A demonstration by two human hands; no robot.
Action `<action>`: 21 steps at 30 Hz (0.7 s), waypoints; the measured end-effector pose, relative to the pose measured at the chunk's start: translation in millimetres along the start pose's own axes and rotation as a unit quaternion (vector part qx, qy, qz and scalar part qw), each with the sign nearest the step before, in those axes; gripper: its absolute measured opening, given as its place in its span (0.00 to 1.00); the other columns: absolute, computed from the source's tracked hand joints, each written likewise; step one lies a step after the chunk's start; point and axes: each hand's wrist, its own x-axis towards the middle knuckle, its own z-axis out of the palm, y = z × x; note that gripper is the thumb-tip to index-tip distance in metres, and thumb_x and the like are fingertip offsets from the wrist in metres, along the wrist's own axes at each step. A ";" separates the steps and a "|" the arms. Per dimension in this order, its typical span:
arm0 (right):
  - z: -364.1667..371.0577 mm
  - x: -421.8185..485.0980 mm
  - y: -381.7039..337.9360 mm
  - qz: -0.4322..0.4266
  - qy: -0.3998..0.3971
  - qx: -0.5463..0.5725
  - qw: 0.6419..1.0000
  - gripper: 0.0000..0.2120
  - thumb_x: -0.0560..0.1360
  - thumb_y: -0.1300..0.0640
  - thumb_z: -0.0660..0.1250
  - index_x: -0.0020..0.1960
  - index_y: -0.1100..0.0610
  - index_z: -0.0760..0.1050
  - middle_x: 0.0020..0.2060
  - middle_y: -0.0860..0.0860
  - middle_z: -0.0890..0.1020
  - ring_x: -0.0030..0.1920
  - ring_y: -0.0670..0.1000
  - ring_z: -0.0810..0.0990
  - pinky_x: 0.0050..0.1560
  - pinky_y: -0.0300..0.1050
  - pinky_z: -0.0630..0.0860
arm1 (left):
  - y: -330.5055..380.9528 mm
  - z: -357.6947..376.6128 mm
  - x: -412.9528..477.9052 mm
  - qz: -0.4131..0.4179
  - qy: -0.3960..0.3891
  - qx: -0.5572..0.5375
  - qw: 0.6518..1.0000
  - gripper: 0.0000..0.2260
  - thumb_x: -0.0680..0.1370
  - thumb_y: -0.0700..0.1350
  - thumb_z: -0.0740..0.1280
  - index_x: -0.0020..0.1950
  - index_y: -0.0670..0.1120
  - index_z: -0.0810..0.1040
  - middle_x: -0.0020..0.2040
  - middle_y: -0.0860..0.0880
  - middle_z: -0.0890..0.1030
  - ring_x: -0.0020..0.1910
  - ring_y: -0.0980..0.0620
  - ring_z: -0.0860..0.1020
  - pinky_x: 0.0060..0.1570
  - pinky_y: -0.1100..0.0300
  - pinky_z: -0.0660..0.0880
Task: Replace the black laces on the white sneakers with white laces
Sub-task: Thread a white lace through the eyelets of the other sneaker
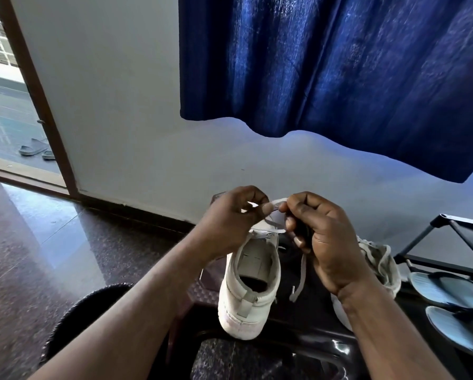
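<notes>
A white sneaker (247, 294) stands heel toward me on a dark surface, its opening facing up. A white lace (275, 224) runs through its upper eyelets. My left hand (229, 223) pinches a loop of that lace above the tongue. My right hand (320, 237) pinches the lace's other side just across from it, fingertips almost touching the left hand's. One loose lace end (298, 281) hangs down beside the shoe. The second white sneaker (377, 261) lies to the right, mostly hidden behind my right wrist.
A dark plastic stool (298, 333) bears the shoes. A black shoe rack (449, 242) with blue flip-flops (446, 292) stands at the right. A blue curtain (339, 72) hangs over the white wall. An open doorway at the left shows sandals (35, 149) outside. Polished dark floor lies on the left.
</notes>
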 end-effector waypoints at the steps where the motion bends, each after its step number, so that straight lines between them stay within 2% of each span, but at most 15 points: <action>1: -1.8 0.8 0.1 0.004 0.004 0.003 1.000 0.14 0.83 0.59 0.63 0.42 0.57 0.81 0.31 0.55 0.76 0.29 0.49 0.65 0.28 0.40 0.59 | -3.3 -5.1 1.9 0.011 0.043 0.093 0.995 0.05 0.81 0.51 0.71 0.45 0.56 0.79 0.46 0.57 0.81 0.45 0.53 0.77 0.47 0.52 0.76; 2: -3.9 1.8 0.5 0.006 0.007 0.009 1.000 0.14 0.83 0.59 0.63 0.41 0.56 0.81 0.31 0.54 0.75 0.28 0.49 0.65 0.28 0.39 0.59 | -6.3 -11.6 2.1 0.010 0.085 0.198 0.976 0.04 0.80 0.51 0.71 0.46 0.57 0.79 0.50 0.56 0.81 0.51 0.50 0.77 0.52 0.49 0.76; 4: -7.0 3.3 2.0 0.009 0.016 0.019 1.000 0.16 0.83 0.59 0.62 0.40 0.55 0.82 0.31 0.53 0.74 0.28 0.49 0.65 0.28 0.40 0.59 | -10.3 -24.7 -0.7 -0.028 0.145 0.352 0.924 0.02 0.80 0.50 0.69 0.51 0.56 0.81 0.56 0.55 0.80 0.57 0.46 0.73 0.54 0.50 0.72; 6: -6.9 3.1 4.6 0.017 0.018 0.018 1.000 0.15 0.84 0.59 0.62 0.40 0.56 0.81 0.30 0.53 0.74 0.28 0.49 0.65 0.28 0.40 0.59 | -13.4 -29.4 -5.7 -0.065 0.168 0.426 0.887 0.06 0.79 0.46 0.67 0.54 0.54 0.82 0.57 0.54 0.80 0.58 0.45 0.72 0.51 0.51 0.66; 7: -5.5 2.5 6.2 0.023 0.017 0.012 1.000 0.14 0.83 0.59 0.63 0.41 0.57 0.81 0.30 0.53 0.74 0.28 0.48 0.65 0.28 0.39 0.60 | -14.3 -28.9 -6.4 -0.065 0.177 0.442 0.877 0.08 0.78 0.46 0.67 0.55 0.54 0.82 0.58 0.54 0.79 0.59 0.45 0.72 0.51 0.50 0.67; 8: -3.9 1.8 8.1 0.029 0.016 0.003 0.999 0.13 0.83 0.59 0.63 0.42 0.58 0.80 0.30 0.53 0.74 0.28 0.48 0.66 0.28 0.38 0.60 | -14.3 -27.8 -7.2 -0.055 0.171 0.435 0.882 0.08 0.78 0.47 0.68 0.56 0.55 0.81 0.59 0.54 0.79 0.59 0.44 0.72 0.52 0.50 0.69; 9: -1.6 1.6 10.3 0.036 0.015 -0.010 0.999 0.12 0.83 0.60 0.63 0.42 0.59 0.80 0.30 0.52 0.75 0.28 0.48 0.66 0.27 0.37 0.61 | -13.5 -26.3 -7.1 -0.032 0.152 0.401 0.903 0.10 0.78 0.49 0.69 0.58 0.57 0.81 0.60 0.55 0.78 0.60 0.45 0.72 0.55 0.49 0.71; 11: 2.6 1.8 14.3 0.047 0.010 -0.035 0.998 0.12 0.83 0.60 0.64 0.43 0.60 0.80 0.30 0.52 0.75 0.28 0.46 0.67 0.27 0.36 0.62 | -9.5 -21.4 -5.2 0.032 0.081 0.271 0.959 0.16 0.77 0.52 0.73 0.64 0.62 0.79 0.63 0.56 0.77 0.61 0.47 0.70 0.61 0.51 0.71; 12: 4.4 2.4 16.3 0.050 0.009 -0.042 0.998 0.12 0.83 0.60 0.63 0.43 0.60 0.80 0.29 0.52 0.75 0.27 0.46 0.67 0.26 0.35 0.63 | -7.6 -17.4 -5.2 0.062 0.045 0.218 0.973 0.16 0.77 0.54 0.73 0.64 0.63 0.79 0.63 0.58 0.78 0.61 0.48 0.70 0.63 0.52 0.70; 14: 7.6 3.2 19.0 0.054 0.011 -0.043 0.998 0.12 0.83 0.61 0.63 0.42 0.60 0.80 0.28 0.51 0.74 0.26 0.45 0.68 0.26 0.34 0.64 | -7.0 -7.6 -6.8 0.121 0.025 0.217 0.968 0.09 0.78 0.58 0.71 0.57 0.63 0.81 0.58 0.61 0.79 0.60 0.49 0.71 0.61 0.50 0.72; 16: 8.1 3.4 19.5 0.058 0.009 -0.045 0.997 0.12 0.83 0.62 0.64 0.42 0.60 0.80 0.28 0.52 0.75 0.26 0.45 0.68 0.26 0.34 0.64 | -10.0 -5.2 -7.1 0.127 0.070 0.291 0.946 0.05 0.78 0.57 0.70 0.52 0.61 0.82 0.53 0.62 0.81 0.58 0.49 0.72 0.53 0.47 0.73; 19: 2.0 3.6 18.4 0.060 0.009 -0.052 0.997 0.12 0.83 0.60 0.64 0.43 0.60 0.80 0.30 0.53 0.76 0.28 0.46 0.68 0.27 0.35 0.64 | -14.3 -17.7 -5.3 0.032 0.137 0.399 0.906 0.06 0.78 0.48 0.70 0.51 0.58 0.84 0.53 0.59 0.82 0.57 0.49 0.71 0.49 0.51 0.67; 21: -2.2 4.4 19.2 0.060 0.015 -0.049 0.997 0.12 0.83 0.60 0.64 0.43 0.60 0.80 0.30 0.53 0.76 0.29 0.46 0.68 0.27 0.34 0.64 | -17.6 -23.4 -5.7 -0.032 0.129 0.412 0.901 0.08 0.78 0.47 0.69 0.53 0.58 0.84 0.55 0.58 0.81 0.59 0.48 0.71 0.50 0.52 0.65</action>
